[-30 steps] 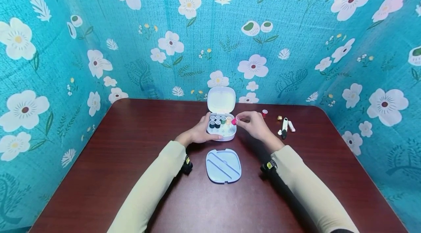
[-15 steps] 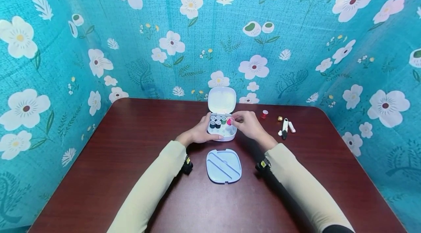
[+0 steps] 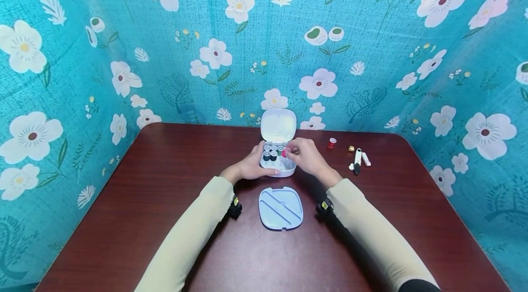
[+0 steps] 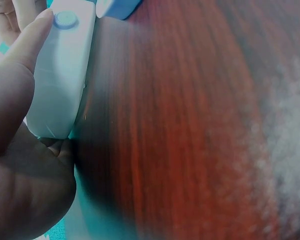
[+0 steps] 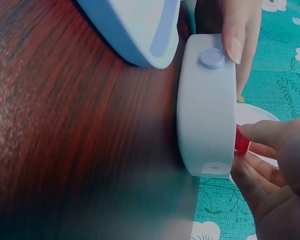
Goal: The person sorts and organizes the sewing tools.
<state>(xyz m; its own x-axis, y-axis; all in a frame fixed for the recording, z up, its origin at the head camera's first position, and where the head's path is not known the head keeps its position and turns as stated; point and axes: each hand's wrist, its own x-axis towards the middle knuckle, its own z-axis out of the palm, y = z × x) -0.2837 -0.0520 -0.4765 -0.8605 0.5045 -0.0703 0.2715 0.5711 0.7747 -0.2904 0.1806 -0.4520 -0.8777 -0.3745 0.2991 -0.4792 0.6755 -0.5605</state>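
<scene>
A white sewing box (image 3: 284,173) stands toward the back of the table with its lid (image 3: 278,124) raised. My left hand (image 3: 250,165) grips its left side, the thumb (image 4: 30,42) along the front wall near a round blue button (image 4: 65,20). Between thumb and fingertips, my right hand (image 3: 309,157) pinches a pinkish-red thread spool (image 5: 241,140) over the box's right part. Several dark spools (image 3: 266,156) sit upright at the left inside. A green spool (image 3: 280,150) stands in the back row beside the pinched one, partly covered.
A light blue tray with diagonal ridges (image 3: 281,208) lies in front of the box. To the right are a red spool (image 3: 332,143), a small gold item (image 3: 351,148), a black-and-white tool (image 3: 357,161) and a white piece (image 3: 365,159). Floral cloth (image 3: 231,76) hangs behind the table.
My right hand has carried the pinkish-red spool leftward from the box's right edge to over the inside. The loose red spool behind that hand has come into full view. My left hand stays put.
</scene>
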